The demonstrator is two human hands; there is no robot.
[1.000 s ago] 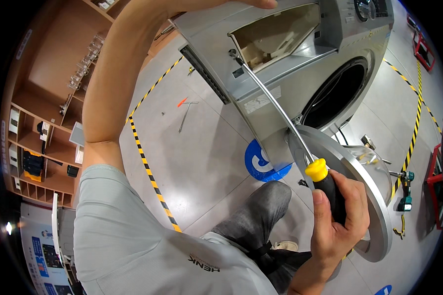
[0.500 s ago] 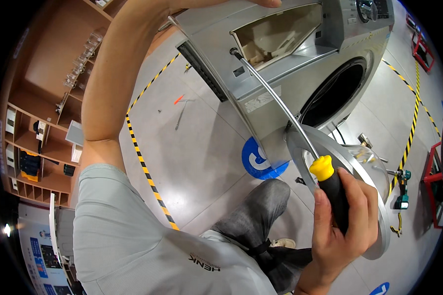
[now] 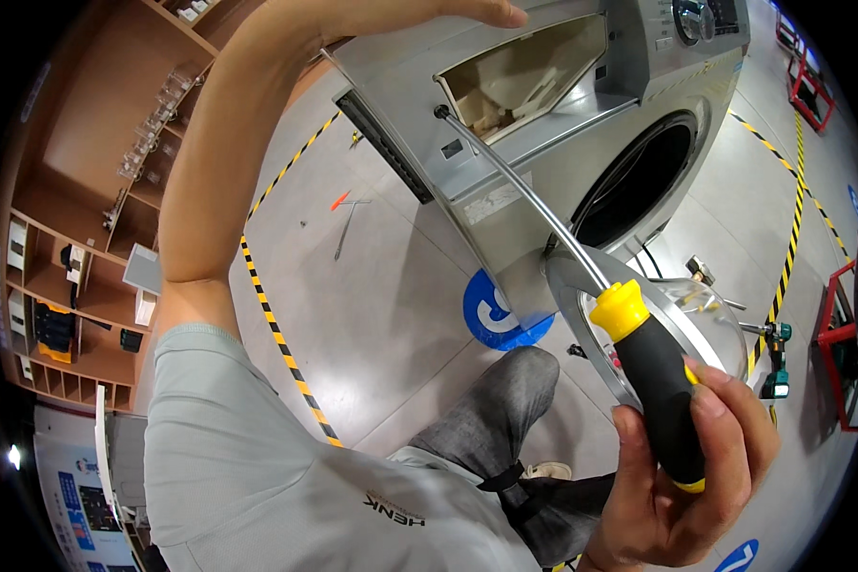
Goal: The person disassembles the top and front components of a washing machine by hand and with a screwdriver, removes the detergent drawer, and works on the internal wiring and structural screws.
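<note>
My right hand (image 3: 705,477) grips the black-and-yellow handle of a long screwdriver (image 3: 665,396), thumb on one side and fingers on the other. Its metal shaft slants up and away, and the tip meets a small dark screw hole (image 3: 441,112) beside the open drawer recess (image 3: 529,81) in the front of a silver front-loading washing machine (image 3: 505,172). At the upper edge, my left hand (image 3: 439,10) lies across the machine's top with a finger stretched out. Part of that hand is cut off by the frame.
The machine's round door (image 3: 629,315) hangs open below the drum opening (image 3: 634,181). A T-handled tool (image 3: 348,224) lies on the floor to the left, and a green power drill (image 3: 777,362) to the right. Wooden shelving (image 3: 76,191) stands at far left; striped tape (image 3: 276,329) marks the floor.
My right hand has shifted down and right on the screwdriver, with its grip looser and nearer the handle's end. More of the handle shows. The tip stays at the same hole.
</note>
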